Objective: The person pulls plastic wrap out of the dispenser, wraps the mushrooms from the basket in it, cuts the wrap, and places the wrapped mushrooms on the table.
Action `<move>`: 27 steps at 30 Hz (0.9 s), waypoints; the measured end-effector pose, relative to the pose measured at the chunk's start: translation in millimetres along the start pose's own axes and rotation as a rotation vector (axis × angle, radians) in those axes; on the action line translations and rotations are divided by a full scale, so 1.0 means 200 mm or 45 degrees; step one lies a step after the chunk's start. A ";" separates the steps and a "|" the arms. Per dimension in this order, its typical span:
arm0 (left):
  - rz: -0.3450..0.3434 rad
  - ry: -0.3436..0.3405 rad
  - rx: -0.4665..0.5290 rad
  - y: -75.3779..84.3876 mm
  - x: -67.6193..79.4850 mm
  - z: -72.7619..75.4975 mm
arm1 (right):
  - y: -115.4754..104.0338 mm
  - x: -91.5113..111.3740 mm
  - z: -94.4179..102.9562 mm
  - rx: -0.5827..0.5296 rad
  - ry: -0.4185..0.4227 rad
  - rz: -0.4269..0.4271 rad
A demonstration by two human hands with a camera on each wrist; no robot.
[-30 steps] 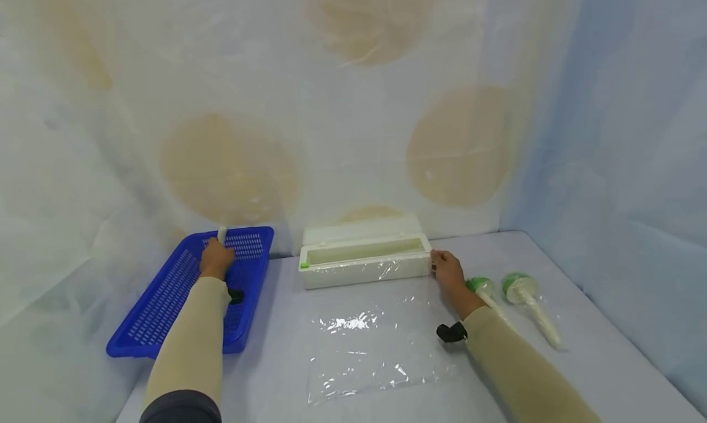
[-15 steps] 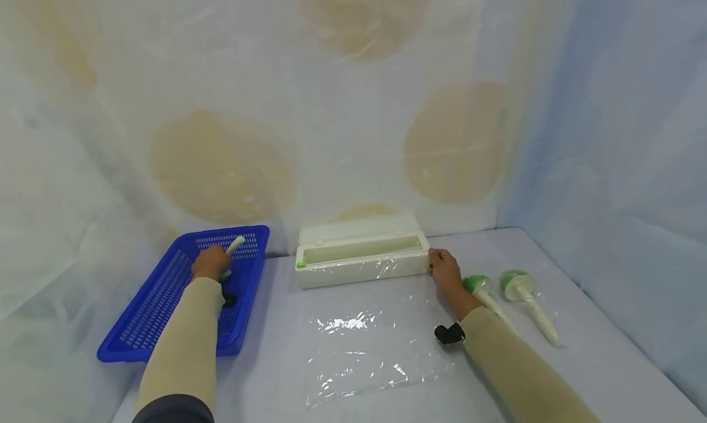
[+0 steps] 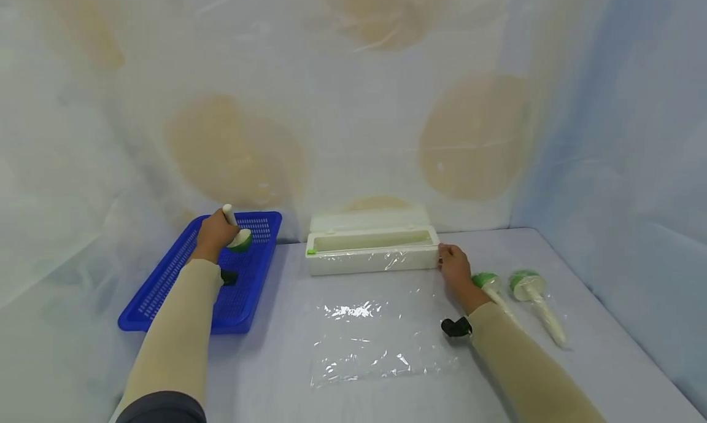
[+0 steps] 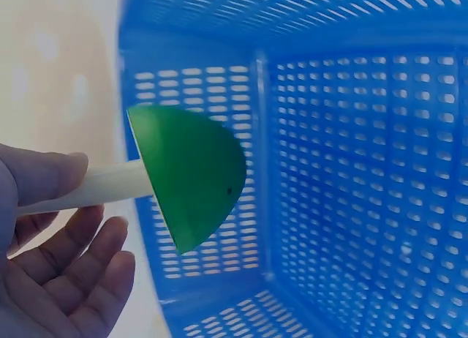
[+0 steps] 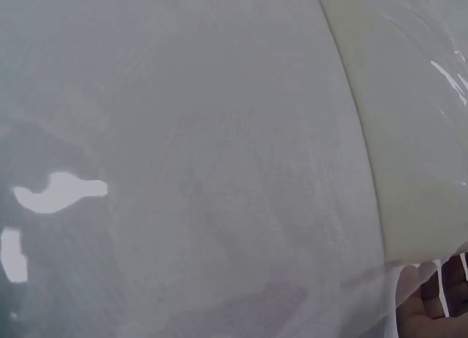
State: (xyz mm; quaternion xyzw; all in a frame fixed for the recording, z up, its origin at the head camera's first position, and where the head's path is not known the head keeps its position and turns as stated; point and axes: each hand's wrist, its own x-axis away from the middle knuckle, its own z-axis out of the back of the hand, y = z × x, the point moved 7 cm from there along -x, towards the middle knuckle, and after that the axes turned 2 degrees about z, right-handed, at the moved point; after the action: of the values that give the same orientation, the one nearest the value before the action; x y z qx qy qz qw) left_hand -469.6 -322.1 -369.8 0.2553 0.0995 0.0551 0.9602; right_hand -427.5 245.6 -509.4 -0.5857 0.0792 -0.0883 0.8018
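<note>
My left hand (image 3: pixel 214 236) grips the pale handle of a mushroom-shaped tool (image 4: pixel 194 177), its thumb over the handle. A green dome with a flat cream face forms the tool's head, held above the blue basket (image 4: pixel 263 170). What kind of tool it is, I cannot tell. My right hand (image 3: pixel 454 266) holds the right end of a long white box (image 3: pixel 375 262), apparently a cling film dispenser, with its lid raised behind. Clear film (image 3: pixel 381 343) spreads from the box over the table towards me. Only curled fingers (image 5: pixel 413 294) show in the right wrist view.
Two similar green-headed tools wrapped in clear film, the nearer one (image 3: pixel 488 282) and the outer one (image 3: pixel 533 294), lie right of my right hand. A small green piece (image 3: pixel 312 252) sits on the box's left end. Hanging sheets (image 3: pixel 359 122) enclose the white table (image 3: pixel 282 361).
My left hand has lifted the tool, so its green head now shows above the basket. The right hand stays at the box's end. The view has shifted slightly.
</note>
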 end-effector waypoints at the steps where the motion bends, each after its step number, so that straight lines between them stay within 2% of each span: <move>1: -0.008 0.003 0.030 0.02 0.00 0.01 | 0.00 0.00 0.01 0.009 0.000 0.012; 6: -0.070 0.013 0.168 0.13 0.02 0.04 | -0.02 -0.02 0.03 0.025 0.005 0.014; 11: -0.142 0.002 0.290 0.20 0.03 0.02 | -0.02 -0.04 0.06 0.011 0.037 -0.026; 22: -0.161 0.006 0.417 0.26 0.06 -0.01 | -0.02 -0.07 0.08 -0.037 0.025 -0.053; 27: -0.183 -0.015 0.532 0.33 0.10 -0.03 | -0.04 -0.07 0.08 -0.059 0.009 -0.042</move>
State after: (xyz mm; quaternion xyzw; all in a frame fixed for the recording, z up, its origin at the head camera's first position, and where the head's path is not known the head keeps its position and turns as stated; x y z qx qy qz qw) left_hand -455.6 -260.1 -345.1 0.4411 0.1210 -0.0366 0.8885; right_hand -438.2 261.6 -496.8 -0.6051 0.0745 -0.1019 0.7861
